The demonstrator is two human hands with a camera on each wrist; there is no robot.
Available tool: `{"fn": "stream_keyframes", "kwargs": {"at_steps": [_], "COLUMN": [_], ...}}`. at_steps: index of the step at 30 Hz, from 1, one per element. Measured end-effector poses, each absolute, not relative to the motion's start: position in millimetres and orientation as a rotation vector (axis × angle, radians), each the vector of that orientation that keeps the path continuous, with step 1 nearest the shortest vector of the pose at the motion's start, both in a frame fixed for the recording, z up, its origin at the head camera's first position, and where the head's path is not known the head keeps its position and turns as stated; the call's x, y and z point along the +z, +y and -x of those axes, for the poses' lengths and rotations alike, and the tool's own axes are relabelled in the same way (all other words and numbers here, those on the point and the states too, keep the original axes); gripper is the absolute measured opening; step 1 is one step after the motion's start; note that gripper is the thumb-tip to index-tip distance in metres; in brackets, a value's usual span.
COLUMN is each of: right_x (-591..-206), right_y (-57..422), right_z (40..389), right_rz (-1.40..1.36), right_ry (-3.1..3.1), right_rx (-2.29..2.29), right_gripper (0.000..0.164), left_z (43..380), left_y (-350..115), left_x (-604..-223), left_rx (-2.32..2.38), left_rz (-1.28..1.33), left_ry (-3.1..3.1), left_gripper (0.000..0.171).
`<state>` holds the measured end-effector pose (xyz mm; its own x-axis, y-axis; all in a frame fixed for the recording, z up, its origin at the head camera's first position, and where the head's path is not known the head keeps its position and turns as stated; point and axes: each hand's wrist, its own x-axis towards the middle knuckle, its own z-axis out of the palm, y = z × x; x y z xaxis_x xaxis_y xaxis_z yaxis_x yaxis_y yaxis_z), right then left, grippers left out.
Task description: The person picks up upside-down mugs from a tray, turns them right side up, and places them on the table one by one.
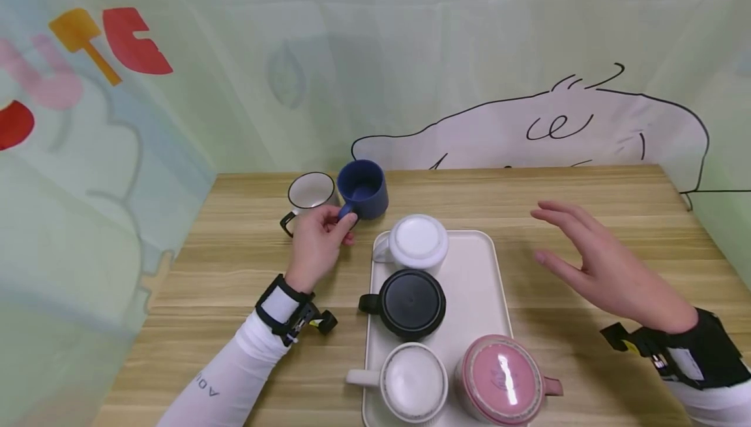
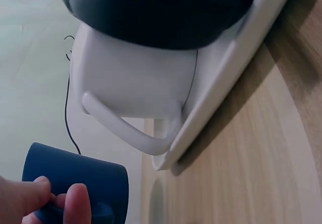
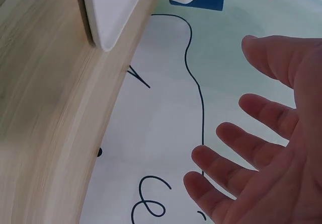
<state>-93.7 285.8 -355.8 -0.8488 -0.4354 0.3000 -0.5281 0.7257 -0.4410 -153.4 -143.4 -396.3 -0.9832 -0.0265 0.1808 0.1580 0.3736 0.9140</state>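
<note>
My left hand (image 1: 317,244) pinches the handle of a dark blue mug (image 1: 371,199), which is upright with its mouth facing up near the back of the table. In the left wrist view, thumb and fingers close round the handle of the blue mug (image 2: 75,166). Just left of it stands a white mug with a black rim (image 1: 311,191), partly behind the hand. Over the right side of the table, my right hand (image 1: 610,270) hovers with fingers spread and nothing in it. The right wrist view shows the same hand (image 3: 282,133) with its fingers apart.
A white tray (image 1: 478,283) lies in the middle, bearing upside-down mugs: a white one (image 1: 418,241) at the back, a black one (image 1: 412,303), a cream one (image 1: 414,381) and a pink one (image 1: 503,378) at the front. A printed cloth (image 1: 411,55) hangs behind the wooden table (image 1: 193,323).
</note>
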Motion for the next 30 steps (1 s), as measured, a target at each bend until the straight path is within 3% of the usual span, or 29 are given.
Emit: {"fn": "stream_keyframes", "kwargs": {"at_steps": [30], "right_x": [-379.5], "right_y": [294.7], "right_z": [95.6], "right_rz": [-0.853], "right_ry": [-2.796], "right_rx": [0.519], "right_gripper": [0.084], "left_z": [160.8], "left_y": [-145.6], "left_x": [-405.2], "left_rx": [-1.692], "left_rz": [0.046], "left_ry": [-2.533], "left_gripper": [0.019]}}
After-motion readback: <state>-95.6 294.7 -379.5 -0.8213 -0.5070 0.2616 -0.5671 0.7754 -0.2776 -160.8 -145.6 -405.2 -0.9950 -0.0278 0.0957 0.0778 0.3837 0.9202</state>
